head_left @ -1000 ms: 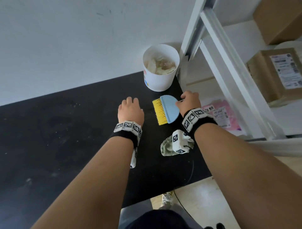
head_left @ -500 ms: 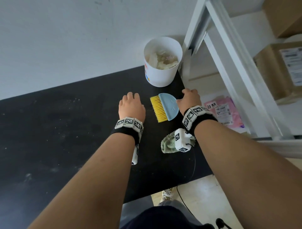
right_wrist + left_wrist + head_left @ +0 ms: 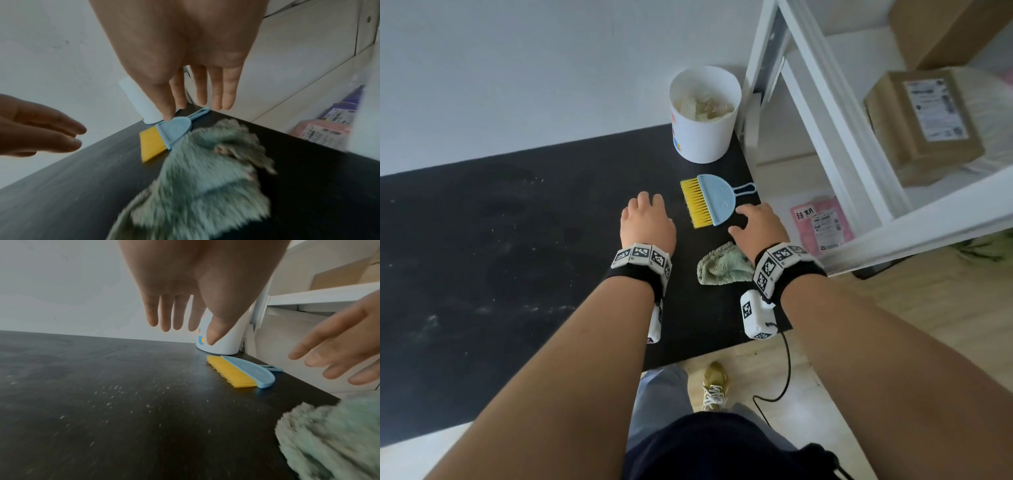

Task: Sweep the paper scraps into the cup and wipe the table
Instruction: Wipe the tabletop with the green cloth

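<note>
A white cup (image 3: 703, 116) holding paper scraps (image 3: 703, 102) stands at the far right corner of the black table (image 3: 517, 257). In front of it lies a blue brush with yellow bristles (image 3: 710, 200) (image 3: 242, 371) (image 3: 164, 134). A green fluffy cloth (image 3: 724, 263) (image 3: 203, 177) lies nearer, by the table's right edge. My right hand (image 3: 753, 226) hovers open over the cloth's far end, just behind the brush, holding nothing. My left hand (image 3: 649, 222) hovers open above the table, left of the brush, fingers straight (image 3: 164, 316).
Fine white dust specks (image 3: 123, 389) are spread over the tabletop. A white shelf frame (image 3: 825, 113) stands right of the table with cardboard boxes (image 3: 924, 123) and a pink packet (image 3: 822, 222). A cable (image 3: 780, 377) hangs from my right wrist. The wall is just behind the cup.
My right hand has let go of the brush handle and drawn back toward the cloth, fingers now straight. The brush lies free on the table. The left hand has barely moved.
</note>
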A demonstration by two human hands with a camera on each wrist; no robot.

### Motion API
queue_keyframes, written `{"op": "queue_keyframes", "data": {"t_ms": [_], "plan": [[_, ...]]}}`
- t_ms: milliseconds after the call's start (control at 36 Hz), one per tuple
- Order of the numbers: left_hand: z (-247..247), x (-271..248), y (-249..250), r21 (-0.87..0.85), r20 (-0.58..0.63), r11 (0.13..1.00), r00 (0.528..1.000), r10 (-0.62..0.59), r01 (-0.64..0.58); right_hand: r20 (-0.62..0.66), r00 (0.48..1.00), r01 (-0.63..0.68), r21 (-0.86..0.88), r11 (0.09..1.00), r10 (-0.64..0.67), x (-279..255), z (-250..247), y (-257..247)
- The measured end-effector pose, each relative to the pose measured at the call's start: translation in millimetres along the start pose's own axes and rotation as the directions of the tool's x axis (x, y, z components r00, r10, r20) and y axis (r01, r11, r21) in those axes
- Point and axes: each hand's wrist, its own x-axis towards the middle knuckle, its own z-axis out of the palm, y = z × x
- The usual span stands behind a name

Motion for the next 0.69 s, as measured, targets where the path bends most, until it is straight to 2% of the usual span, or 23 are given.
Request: {"op": "queue_keyframes", "data": {"t_ms": [139,222,306,472,556,694], "plan": [[9,-30,-4,0.015,0.003,0.999,1.0,-0.028,0.028,0.096,0.989,0.112,0.014,0.994,-0.113,-30,18,10],[15,-47,-7,0.024,0.011,0.999,0.999,-0.04,0.04,0.235,0.951,0.238,-0.151,0.959,-0.199,-43,24,15],[21,-61,-8,0.027,0.027,0.998,0.998,-0.056,0.055,0.258,0.934,0.317,-0.271,0.909,-0.249,-52,29,19],[32,-86,-11,0.037,0.054,0.996,0.995,-0.085,0.083,0.166,0.949,0.311,-0.371,0.875,-0.267,-70,34,16],[34,-94,-11,0.042,0.067,0.995,0.994,-0.089,0.086,0.138,0.959,0.28,-0.342,0.897,-0.247,-78,38,20],[36,-99,-10,0.028,0.077,0.995,0.992,-0.095,0.093,0.182,0.969,0.21,-0.253,0.945,-0.167,-84,33,25]]}}
